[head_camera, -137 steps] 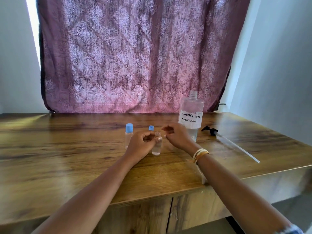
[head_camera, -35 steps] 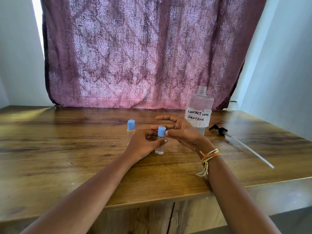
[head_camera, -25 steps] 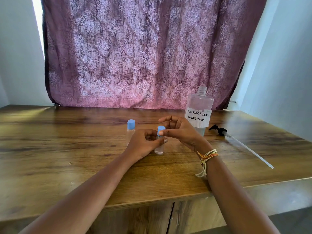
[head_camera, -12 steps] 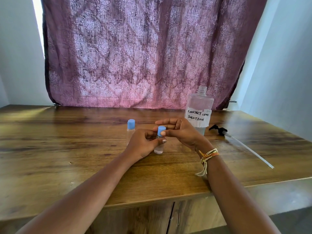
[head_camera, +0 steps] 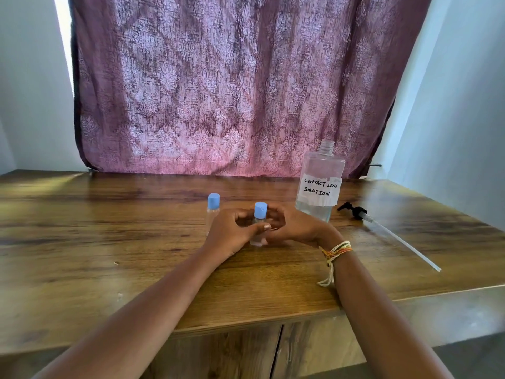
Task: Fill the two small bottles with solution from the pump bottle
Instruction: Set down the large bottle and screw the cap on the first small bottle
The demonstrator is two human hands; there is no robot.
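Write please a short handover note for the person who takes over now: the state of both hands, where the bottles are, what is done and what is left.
Left hand: grips the near small bottle, upright on the table.
Right hand: curled round the same bottle on its other side.
Other small bottle: stands capped, just left of the left hand.
Large bottle, labelled contact lens solution: upright behind the right hand, neck open; its pump lies on the table to the right.
Done: both small bottles carry blue caps; their fill level is hard to read.
Left: probably let go and refit the pump.

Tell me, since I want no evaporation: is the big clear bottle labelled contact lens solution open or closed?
Open. The big clear labelled bottle has a bare threaded neck, and its black pump head with long dip tube lies beside it on the wooden table.
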